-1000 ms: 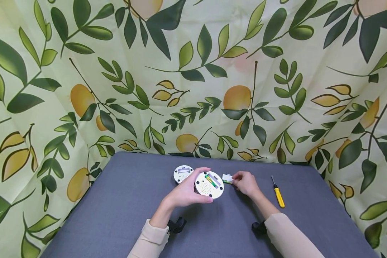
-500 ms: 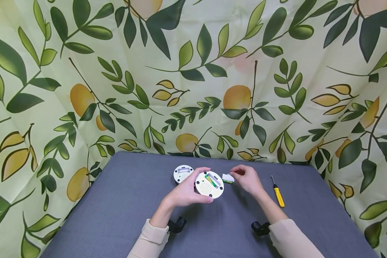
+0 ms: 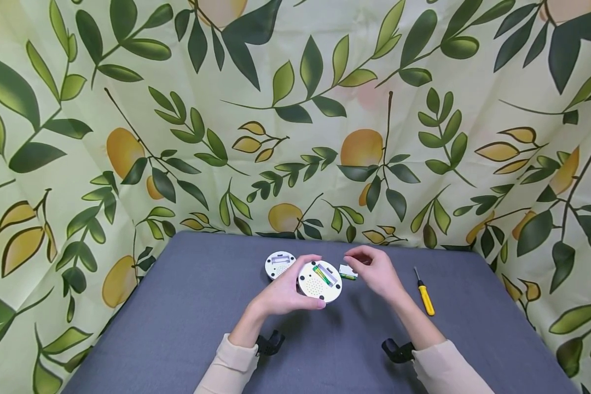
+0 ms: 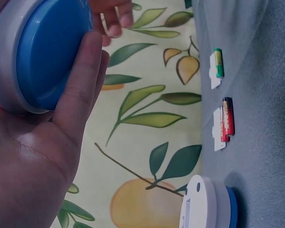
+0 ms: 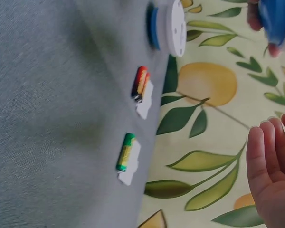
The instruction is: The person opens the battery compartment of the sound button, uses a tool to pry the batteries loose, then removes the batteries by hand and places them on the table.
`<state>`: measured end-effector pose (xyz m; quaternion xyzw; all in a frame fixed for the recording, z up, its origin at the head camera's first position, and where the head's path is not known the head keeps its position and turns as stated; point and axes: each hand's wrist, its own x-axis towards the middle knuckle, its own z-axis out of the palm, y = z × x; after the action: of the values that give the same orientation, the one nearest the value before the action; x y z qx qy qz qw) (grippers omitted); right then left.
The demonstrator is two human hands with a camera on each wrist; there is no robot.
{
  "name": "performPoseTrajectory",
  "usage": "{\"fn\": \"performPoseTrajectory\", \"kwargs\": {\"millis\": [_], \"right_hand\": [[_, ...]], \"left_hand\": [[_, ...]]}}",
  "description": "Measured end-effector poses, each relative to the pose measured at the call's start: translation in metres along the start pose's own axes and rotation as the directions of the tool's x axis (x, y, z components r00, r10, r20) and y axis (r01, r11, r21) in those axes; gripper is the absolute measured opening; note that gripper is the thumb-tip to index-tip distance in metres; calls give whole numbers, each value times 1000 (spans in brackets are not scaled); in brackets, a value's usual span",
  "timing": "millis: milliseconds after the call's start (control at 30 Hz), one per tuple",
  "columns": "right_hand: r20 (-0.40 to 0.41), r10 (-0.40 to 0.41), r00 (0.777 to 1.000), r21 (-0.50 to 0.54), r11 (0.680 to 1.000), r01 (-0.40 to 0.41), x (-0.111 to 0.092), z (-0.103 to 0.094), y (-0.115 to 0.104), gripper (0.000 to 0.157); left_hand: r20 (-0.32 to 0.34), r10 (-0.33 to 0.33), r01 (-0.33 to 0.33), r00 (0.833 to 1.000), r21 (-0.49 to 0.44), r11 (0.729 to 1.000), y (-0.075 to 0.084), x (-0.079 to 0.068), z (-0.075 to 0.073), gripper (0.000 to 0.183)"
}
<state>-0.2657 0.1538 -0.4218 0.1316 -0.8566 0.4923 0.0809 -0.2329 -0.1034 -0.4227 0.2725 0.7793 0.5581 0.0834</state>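
My left hand [image 3: 283,290] grips a round white device [image 3: 311,287] by its rim, its underside turned up. In its uncovered battery compartment lie green-and-yellow batteries [image 3: 323,275], with part of the compartment bare. The left wrist view shows the device's blue dome [image 4: 52,52]. My right hand [image 3: 376,271] hovers to the right of the device, apart from it, fingers bent in the head view. Whether its thumb and index finger hold anything is hidden. Below it, a green battery [image 5: 126,152] lies on the table against a white cover [image 5: 131,167].
A second white device [image 3: 278,264] with an open compartment sits behind my left hand. Red batteries [image 4: 227,118] lie by another white cover [image 4: 217,135]. On the right rests a yellow-handled screwdriver [image 3: 426,298]. A leaf-patterned cloth [image 3: 295,142] hangs along the table's back edge.
My right hand has left the green battery and white cover on the table, rising and shifting left toward the held device. The left hand and its device have stayed almost still.
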Motion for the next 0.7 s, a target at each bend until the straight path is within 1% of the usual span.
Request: {"fn": "performPoseTrajectory", "kwargs": {"millis": [167, 400, 567, 700], "right_hand": [[17, -50, 999, 30, 998, 49, -5, -1, -14, 20], [38, -131, 991, 43, 991, 129, -8, 1, -32, 15], [53, -200, 978, 47, 979, 197, -10, 4, -41, 14], [61, -273, 960, 45, 962, 271, -10, 9, -44, 14]], "left_hand": [[2, 3, -3, 1000, 0, 1000, -1, 0, 0, 90], [7, 9, -9, 1000, 0, 1000, -2, 1, 0, 90], [11, 6, -6, 1000, 1, 1000, -2, 2, 0, 90], [20, 5, -5, 1000, -12, 1000, -2, 1, 1, 89]]}}
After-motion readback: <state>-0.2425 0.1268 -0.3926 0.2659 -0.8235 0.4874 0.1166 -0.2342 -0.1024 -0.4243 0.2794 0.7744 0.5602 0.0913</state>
